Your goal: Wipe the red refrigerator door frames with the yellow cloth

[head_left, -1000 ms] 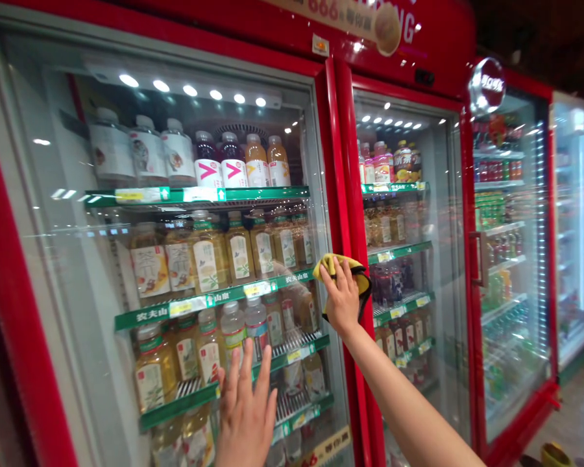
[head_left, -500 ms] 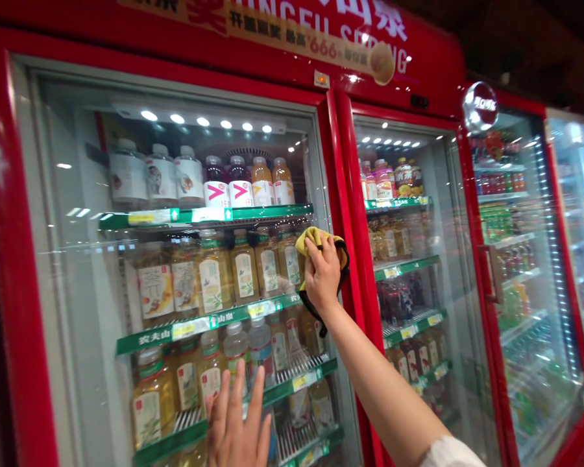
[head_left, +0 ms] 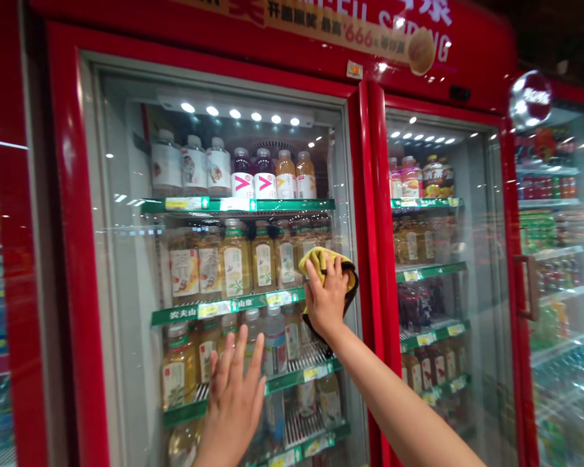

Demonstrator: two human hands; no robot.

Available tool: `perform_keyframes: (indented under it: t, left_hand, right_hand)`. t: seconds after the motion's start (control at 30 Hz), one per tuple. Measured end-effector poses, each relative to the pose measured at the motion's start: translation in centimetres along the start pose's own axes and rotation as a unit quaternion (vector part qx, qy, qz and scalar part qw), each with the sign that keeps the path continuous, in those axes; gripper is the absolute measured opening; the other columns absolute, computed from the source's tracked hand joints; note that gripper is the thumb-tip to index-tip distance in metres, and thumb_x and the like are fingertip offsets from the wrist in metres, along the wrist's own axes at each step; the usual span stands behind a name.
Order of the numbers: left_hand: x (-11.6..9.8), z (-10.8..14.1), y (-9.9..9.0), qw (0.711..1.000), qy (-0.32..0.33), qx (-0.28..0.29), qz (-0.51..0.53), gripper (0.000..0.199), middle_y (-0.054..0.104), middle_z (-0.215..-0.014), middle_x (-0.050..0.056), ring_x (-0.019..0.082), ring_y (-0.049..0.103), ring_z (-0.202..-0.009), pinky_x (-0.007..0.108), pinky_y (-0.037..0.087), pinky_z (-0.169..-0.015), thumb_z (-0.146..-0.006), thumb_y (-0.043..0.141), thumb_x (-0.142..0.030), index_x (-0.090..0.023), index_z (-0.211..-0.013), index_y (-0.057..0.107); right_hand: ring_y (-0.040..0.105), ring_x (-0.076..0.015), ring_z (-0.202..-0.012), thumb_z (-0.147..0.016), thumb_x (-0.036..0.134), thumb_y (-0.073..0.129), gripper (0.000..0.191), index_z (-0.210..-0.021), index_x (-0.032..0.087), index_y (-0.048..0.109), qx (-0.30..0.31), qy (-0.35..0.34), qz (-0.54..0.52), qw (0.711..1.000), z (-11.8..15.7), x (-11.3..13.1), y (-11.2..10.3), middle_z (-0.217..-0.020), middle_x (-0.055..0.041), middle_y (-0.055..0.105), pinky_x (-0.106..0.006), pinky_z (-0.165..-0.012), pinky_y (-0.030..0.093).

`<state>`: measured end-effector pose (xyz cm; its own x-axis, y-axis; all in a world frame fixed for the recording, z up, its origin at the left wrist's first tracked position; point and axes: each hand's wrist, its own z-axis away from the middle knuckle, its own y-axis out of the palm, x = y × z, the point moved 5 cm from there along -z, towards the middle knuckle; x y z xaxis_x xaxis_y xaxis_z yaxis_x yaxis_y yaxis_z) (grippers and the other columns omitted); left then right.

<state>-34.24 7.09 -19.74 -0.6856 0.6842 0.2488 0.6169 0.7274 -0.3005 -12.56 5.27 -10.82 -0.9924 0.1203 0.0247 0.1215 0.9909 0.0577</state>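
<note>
My right hand [head_left: 328, 295] presses a yellow cloth with black edging [head_left: 352, 279] flat against the glass door [head_left: 126, 272] of a red drinks fridge, near the door's right side. Its fingers lie over the cloth, which hangs down a little below the palm. Lower and to the left, my left hand [head_left: 236, 392] is open, fingers spread and pointing up, in front of the same glass. Whether its palm touches the pane I cannot tell. Behind the glass stand rows of bottled drinks [head_left: 236, 259] on shelves with green price strips [head_left: 253, 301].
The red door frame [head_left: 370, 194] runs upright just right of the cloth. Beyond it is a second glass door with more bottles [head_left: 421, 240]. Another fridge with a brown handle [head_left: 526, 287] stands farther right. At the left edge is one more cooler [head_left: 22, 259].
The view has swung left, so the fridge sits farther right in the picture. My right hand and the cloth have moved slightly down the glass. More of my left hand has come into view.
</note>
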Motion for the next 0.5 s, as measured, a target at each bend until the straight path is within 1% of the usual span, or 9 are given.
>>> perform_keyframes:
  t: [0.07, 0.13, 0.17, 0.2, 0.27, 0.33, 0.4, 0.43, 0.5]
  left_hand:
    - [0.7, -0.8, -0.2, 1.0, 0.009, -0.002, -0.012, 0.079, 0.013, -0.172, 0.009, 0.03, 0.01, -0.159, 0.051, 0.005, -0.13, -0.095, 0.057, -0.038, -0.026, -0.163, 0.018]
    - [1.8, -1.1, -0.6, 0.999, 0.022, 0.009, -0.022, 0.077, 0.017, -0.171, 0.009, 0.03, 0.012, -0.159, 0.051, 0.007, -0.13, -0.096, 0.056, -0.037, -0.026, -0.163, 0.019]
    - [2.4, -1.0, -0.8, 0.999, 0.032, 0.02, -0.026, 0.076, 0.019, -0.171, 0.008, 0.03, 0.013, -0.158, 0.051, 0.008, -0.13, -0.096, 0.055, -0.036, -0.027, -0.162, 0.019]
    - [3.1, -0.9, -1.1, 0.998, 0.041, 0.029, -0.03, 0.074, 0.021, -0.17, 0.007, 0.029, 0.015, -0.158, 0.051, 0.009, -0.129, -0.097, 0.054, -0.036, -0.028, -0.162, 0.02]
    - [4.4, -0.7, -1.7, 0.997, 0.058, 0.042, -0.042, 0.072, 0.023, -0.17, 0.007, 0.029, 0.016, -0.158, 0.051, 0.01, -0.129, -0.098, 0.053, -0.035, -0.029, -0.162, 0.02]
    - [5.4, -0.9, -2.0, 0.996, 0.062, 0.045, -0.056, 0.073, 0.024, -0.17, 0.008, 0.029, 0.017, -0.158, 0.05, 0.01, -0.129, -0.098, 0.052, -0.035, -0.028, -0.162, 0.019]
    - [5.7, -1.4, -2.0, 0.995, 0.055, 0.039, -0.072, 0.074, 0.023, -0.17, 0.01, 0.029, 0.016, -0.158, 0.051, 0.011, -0.129, -0.099, 0.051, -0.037, -0.026, -0.163, 0.016]
    - [5.7, -1.8, -1.8, 0.995, 0.05, 0.035, -0.081, 0.075, 0.023, -0.169, 0.011, 0.029, 0.015, -0.158, 0.052, 0.011, -0.129, -0.099, 0.051, -0.038, -0.025, -0.163, 0.015]
    - [5.5, -2.4, -1.5, 0.994, 0.043, 0.027, -0.094, 0.078, 0.024, -0.169, 0.012, 0.03, 0.012, -0.158, 0.054, 0.011, -0.128, -0.098, 0.052, -0.043, -0.024, -0.163, 0.013]
  right_hand:
    - [0.022, -0.0382, -0.155, -0.095, 0.019, 0.056, 0.052, -0.144, 0.032, 0.056, 0.051, -0.098, -0.015, 0.994, 2.2, 1.2, -0.5, -0.159, -0.0135, 0.044, -0.059, -0.112, 0.034]
    - [0.031, -0.0296, -0.153, -0.094, 0.018, 0.057, 0.05, -0.139, 0.039, 0.059, 0.081, -0.198, -0.047, 0.976, 4.4, 0.5, -1.6, -0.154, -0.0059, 0.053, -0.048, -0.114, 0.033]
    - [0.036, -0.026, -0.15, -0.094, 0.018, 0.057, 0.047, -0.136, 0.04, 0.062, 0.081, -0.223, -0.063, 0.969, 5.1, -0.5, -2.1, -0.15, -0.0033, 0.057, -0.044, -0.114, 0.034]
    - [0.04, -0.0244, -0.148, -0.095, 0.018, 0.056, 0.044, -0.133, 0.039, 0.064, 0.069, -0.211, -0.069, 0.972, 5.1, -1.8, -2.5, -0.147, -0.0031, 0.06, -0.042, -0.113, 0.034]
    - [0.044, -0.0251, -0.145, -0.096, 0.016, 0.054, 0.042, -0.132, 0.036, 0.065, 0.028, -0.131, -0.062, 0.989, 3.8, -4.0, -2.6, -0.146, -0.0055, 0.06, -0.042, -0.111, 0.036]
    - [0.042, -0.0293, -0.146, -0.097, 0.016, 0.052, 0.043, -0.135, 0.034, 0.064, -0.012, -0.037, -0.044, 0.998, 1.5, -4.4, -1.9, -0.149, -0.0087, 0.056, -0.047, -0.109, 0.038]
    - [0.036, -0.0349, -0.149, -0.097, 0.019, 0.052, 0.047, -0.141, 0.033, 0.059, -0.027, 0.022, -0.03, 0.999, -0.2, -2.4, -1.1, -0.155, -0.0118, 0.048, -0.053, -0.108, 0.038]
    - [0.033, -0.0372, -0.15, -0.097, 0.021, 0.052, 0.049, -0.144, 0.033, 0.057, -0.022, 0.033, -0.026, 0.999, -0.7, -1.0, -0.7, -0.158, -0.0133, 0.044, -0.056, -0.108, 0.037]
    - [0.029, -0.0387, -0.152, -0.097, 0.024, 0.053, 0.051, -0.147, 0.032, 0.053, 0.015, 0.011, -0.027, 0.999, -0.2, 1.8, -0.4, -0.161, -0.0146, 0.04, -0.058, -0.107, 0.036]
